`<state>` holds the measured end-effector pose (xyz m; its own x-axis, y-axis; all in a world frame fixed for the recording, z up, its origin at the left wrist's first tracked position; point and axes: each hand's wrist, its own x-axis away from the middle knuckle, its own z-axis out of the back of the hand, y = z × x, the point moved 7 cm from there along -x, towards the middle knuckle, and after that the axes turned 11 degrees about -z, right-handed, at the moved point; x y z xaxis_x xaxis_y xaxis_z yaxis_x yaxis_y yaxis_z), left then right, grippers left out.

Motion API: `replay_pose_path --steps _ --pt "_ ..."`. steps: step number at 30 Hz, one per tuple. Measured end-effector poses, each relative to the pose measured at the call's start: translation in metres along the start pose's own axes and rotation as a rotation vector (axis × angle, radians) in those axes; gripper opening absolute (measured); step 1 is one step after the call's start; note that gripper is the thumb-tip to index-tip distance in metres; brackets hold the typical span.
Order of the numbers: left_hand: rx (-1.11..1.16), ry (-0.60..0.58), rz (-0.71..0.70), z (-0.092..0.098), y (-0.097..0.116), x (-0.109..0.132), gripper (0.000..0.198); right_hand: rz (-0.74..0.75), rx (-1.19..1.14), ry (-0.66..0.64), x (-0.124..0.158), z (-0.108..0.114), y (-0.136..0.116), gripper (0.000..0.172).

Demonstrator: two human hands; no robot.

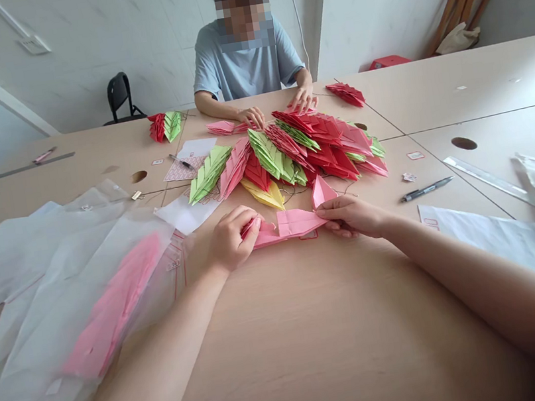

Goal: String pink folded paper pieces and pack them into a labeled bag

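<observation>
A strip of folded pink paper (297, 221) stretches between my two hands, just above the near side of the table. My left hand (239, 237) is closed on its left end, fingers curled over the paper. On the other side, my right hand (350, 215) pinches the right end between thumb and fingers, where a pointed flap stands up. Right behind the strip lies a heap of pleated paper pieces in red (336, 157), green (268, 153) and pink (235, 165), with a yellow one (266, 192) at the front. Thin dark strings trail among them.
Across the table (287, 331) a person in a light blue shirt (249, 62) handles pink paper. Clear plastic bags (28, 316), one with pink paper inside, cover the left. Toward the right lie a pen (427, 189), a ruler (486, 181) and a white plastic bag (505, 245).
</observation>
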<state>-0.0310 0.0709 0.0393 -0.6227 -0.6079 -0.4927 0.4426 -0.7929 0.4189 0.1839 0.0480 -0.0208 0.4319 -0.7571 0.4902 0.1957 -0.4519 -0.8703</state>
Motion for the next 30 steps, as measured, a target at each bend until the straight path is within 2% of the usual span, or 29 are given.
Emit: replay_pose_path --steps 10,22,26,30 --pt "-0.101 -0.017 -0.013 0.000 0.001 0.000 0.017 0.000 -0.016 0.034 0.000 0.002 0.000 0.038" --pt "-0.163 0.012 -0.045 0.000 0.000 0.001 0.013 -0.001 0.069 0.000 0.002 -0.002 -0.001 0.040" --pt "-0.207 0.054 -0.034 0.003 0.000 0.001 0.014 0.081 0.080 0.001 0.006 -0.006 -0.006 0.028" --pt "-0.234 0.083 -0.010 0.007 -0.001 0.000 0.010 0.159 0.156 -0.038 0.008 -0.015 -0.008 0.032"
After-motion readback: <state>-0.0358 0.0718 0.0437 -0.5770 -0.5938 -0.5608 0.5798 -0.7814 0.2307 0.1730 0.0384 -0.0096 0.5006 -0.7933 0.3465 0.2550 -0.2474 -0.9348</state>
